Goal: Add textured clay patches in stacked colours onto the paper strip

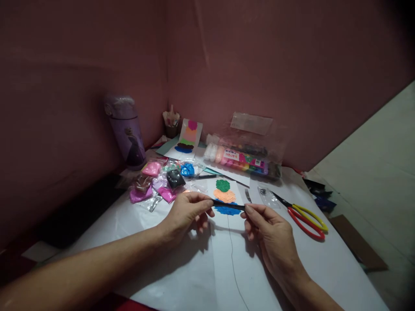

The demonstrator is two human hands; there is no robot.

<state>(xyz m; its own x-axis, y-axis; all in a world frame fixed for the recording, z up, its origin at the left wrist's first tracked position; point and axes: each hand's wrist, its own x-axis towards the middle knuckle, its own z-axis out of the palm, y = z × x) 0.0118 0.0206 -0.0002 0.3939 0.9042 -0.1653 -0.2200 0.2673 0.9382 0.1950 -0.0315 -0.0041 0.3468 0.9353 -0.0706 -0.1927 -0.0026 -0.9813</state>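
Observation:
My left hand [189,210] and my right hand [269,231] pinch the two ends of a thin black strip [228,205], stretched level between them. A thin dark string [232,255] hangs from it down over the white paper [201,276]. Just beyond the strip lies a white card [211,190] bearing a green clay patch [222,185], an orange patch [225,196] and a blue patch [227,211]. A small fork [248,195] rests right of the card.
Red and yellow scissors [303,216] lie at the right. Bags of coloured clay [160,181] sit at the left. A clay pack [241,160], a second clay card [188,136], a purple bottle [127,134] and a cup of sticks [171,123] stand by the wall.

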